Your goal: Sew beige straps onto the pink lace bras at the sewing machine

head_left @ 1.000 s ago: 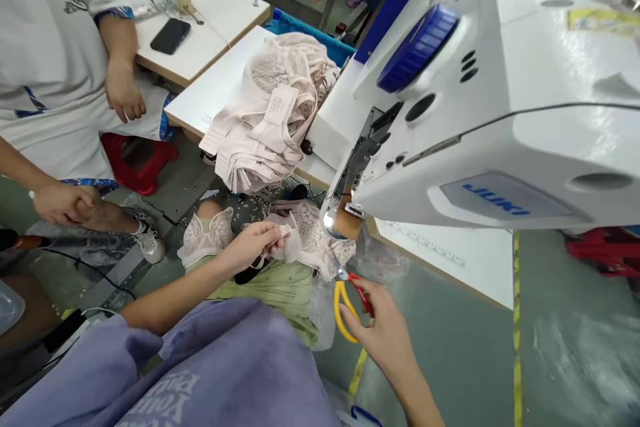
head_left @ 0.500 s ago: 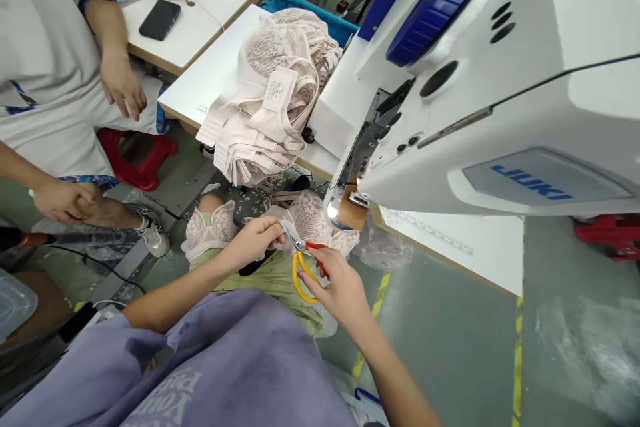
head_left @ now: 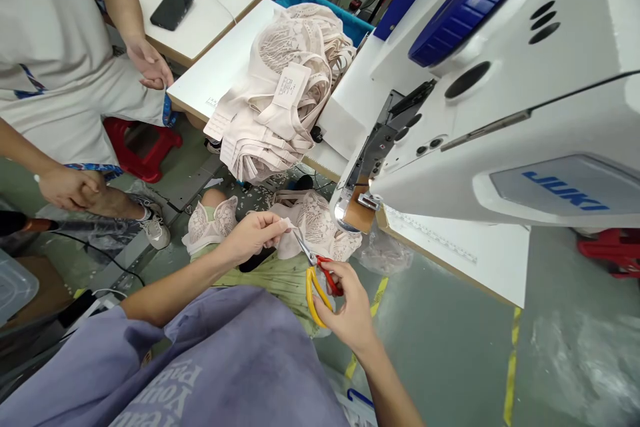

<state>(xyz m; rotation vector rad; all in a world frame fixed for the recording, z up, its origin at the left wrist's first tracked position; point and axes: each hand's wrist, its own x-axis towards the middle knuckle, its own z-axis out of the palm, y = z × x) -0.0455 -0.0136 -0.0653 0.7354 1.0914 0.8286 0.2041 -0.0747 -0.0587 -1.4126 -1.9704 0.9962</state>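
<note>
A pale lace bra [head_left: 315,224] lies across my lap, its other cup [head_left: 213,220] over my left knee. Between the pinched fingertips of my left hand [head_left: 263,234] is a small whitish edge of the bra's fabric. My right hand [head_left: 350,307] holds scissors [head_left: 315,280] with one yellow and one red handle, fingers through the loops. Their blades point up and left, the tips close beside my left fingertips. Whether the tips touch the fabric I cannot tell.
A white JUKI sewing machine [head_left: 500,114] stands close on the right. A pile of beige bras [head_left: 280,94] rests on the white table [head_left: 195,84] ahead. At the left sits another person [head_left: 55,60], near a black phone [head_left: 171,9] and a red stool [head_left: 143,150].
The scissors have drawn slightly down and right, away from my left fingers. My left hand still pinches the fabric. The other person's hand has turned and moved toward the table edge.
</note>
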